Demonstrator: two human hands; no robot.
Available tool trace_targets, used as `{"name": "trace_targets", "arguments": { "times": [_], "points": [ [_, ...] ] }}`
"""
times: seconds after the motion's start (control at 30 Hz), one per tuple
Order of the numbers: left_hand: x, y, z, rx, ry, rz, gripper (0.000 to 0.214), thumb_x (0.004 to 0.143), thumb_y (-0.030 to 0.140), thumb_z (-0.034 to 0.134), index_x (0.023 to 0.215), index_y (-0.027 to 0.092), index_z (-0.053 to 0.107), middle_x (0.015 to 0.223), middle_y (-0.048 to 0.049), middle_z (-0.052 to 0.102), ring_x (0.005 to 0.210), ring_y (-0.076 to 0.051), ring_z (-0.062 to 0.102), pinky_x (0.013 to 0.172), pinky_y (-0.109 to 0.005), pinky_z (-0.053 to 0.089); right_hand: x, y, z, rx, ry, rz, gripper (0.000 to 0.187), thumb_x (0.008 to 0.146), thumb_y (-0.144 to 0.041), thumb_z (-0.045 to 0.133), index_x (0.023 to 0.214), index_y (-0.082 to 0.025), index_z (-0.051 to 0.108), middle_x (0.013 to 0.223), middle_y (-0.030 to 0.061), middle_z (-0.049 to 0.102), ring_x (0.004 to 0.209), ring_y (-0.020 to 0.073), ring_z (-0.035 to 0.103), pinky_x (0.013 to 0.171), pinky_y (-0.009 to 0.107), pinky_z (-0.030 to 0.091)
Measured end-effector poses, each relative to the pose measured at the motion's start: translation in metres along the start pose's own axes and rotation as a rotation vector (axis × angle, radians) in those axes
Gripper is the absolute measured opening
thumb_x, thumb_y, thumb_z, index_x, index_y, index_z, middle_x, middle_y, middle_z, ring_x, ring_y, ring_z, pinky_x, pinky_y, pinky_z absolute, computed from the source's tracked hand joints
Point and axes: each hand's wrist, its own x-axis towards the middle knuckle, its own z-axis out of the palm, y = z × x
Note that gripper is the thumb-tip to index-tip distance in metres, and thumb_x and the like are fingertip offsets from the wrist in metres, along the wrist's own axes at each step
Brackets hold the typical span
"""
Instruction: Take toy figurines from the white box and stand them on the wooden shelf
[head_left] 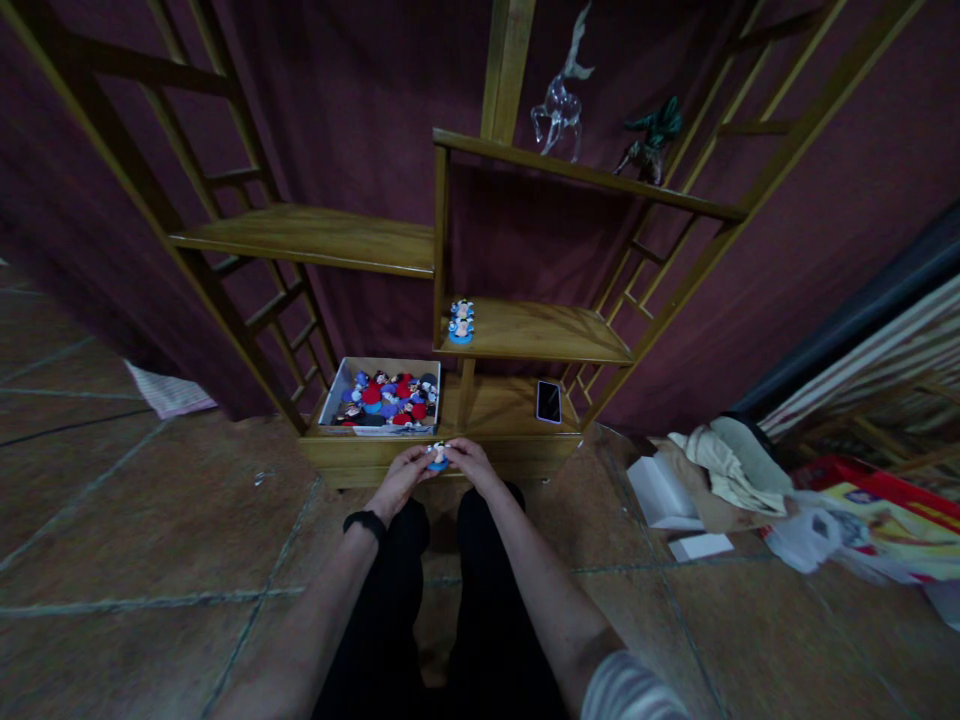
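Note:
A small figurine with a blue round base is held between both hands, in front of the shelf's lower edge. My left hand pinches it from the left, and my right hand grips it from the right. Just beyond my left hand, an open cardboard box contains many figurines in red, blue and purple, lying jumbled. Two similar blue-based figurines stand one behind the other at the left end of the middle shelf.
A phone lies on the bottom shelf at the right. Higher up stand a clear glass deer figure and a dark green figure. Another shelf spans the left side. White boxes, cloth and plastic bags lie on the floor at right.

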Motion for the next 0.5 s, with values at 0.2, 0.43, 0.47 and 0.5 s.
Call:
{"name": "trace_targets", "arguments": {
  "times": [0.2,0.43,0.47,0.5],
  "points": [
    [-0.0008,0.0014,0.0002,0.010,0.002,0.013,0.032,0.059,0.037,0.073,0.081,0.014,0.066,0.086,-0.0074,0.066,0.078,-0.016,0.060,0.072,-0.030,0.048,-0.0003,-0.0018,-0.0010,-0.006,-0.017,0.005,0.024,0.070,-0.039,0.059,0.086,-0.021,0.064,0.083,-0.0009,0.064,0.075,0.0139,0.058,0.062,0.022,0.046],
    [-0.0033,0.0040,0.0015,0.037,0.009,-0.009,0.032,0.057,0.037,0.073,0.078,0.014,0.065,0.082,-0.0065,0.066,0.076,-0.016,0.061,0.072,-0.029,0.048,0.0003,-0.0021,0.0003,-0.019,-0.002,0.023,0.023,0.068,-0.038,0.061,0.084,-0.021,0.064,0.080,-0.0016,0.064,0.074,0.0137,0.059,0.064,0.023,0.047],
    [-0.0035,0.0043,0.0018,0.038,0.011,-0.009,0.032,0.057,0.037,0.073,0.078,0.015,0.065,0.082,-0.0064,0.066,0.076,-0.016,0.061,0.072,-0.029,0.048,0.0001,-0.0025,0.0004,-0.022,0.003,0.028,0.024,0.068,-0.038,0.061,0.084,-0.021,0.064,0.080,-0.0015,0.064,0.074,0.0139,0.059,0.064,0.023,0.047],
    [-0.0037,0.0047,0.0020,0.038,0.014,-0.009,0.031,0.058,0.037,0.073,0.078,0.015,0.065,0.082,-0.0064,0.066,0.076,-0.016,0.060,0.072,-0.029,0.048,-0.0002,-0.0030,0.0004,-0.025,0.006,0.032,0.024,0.068,-0.038,0.061,0.084,-0.021,0.064,0.080,-0.0014,0.064,0.074,0.0140,0.059,0.064,0.023,0.047]
  ]
}}
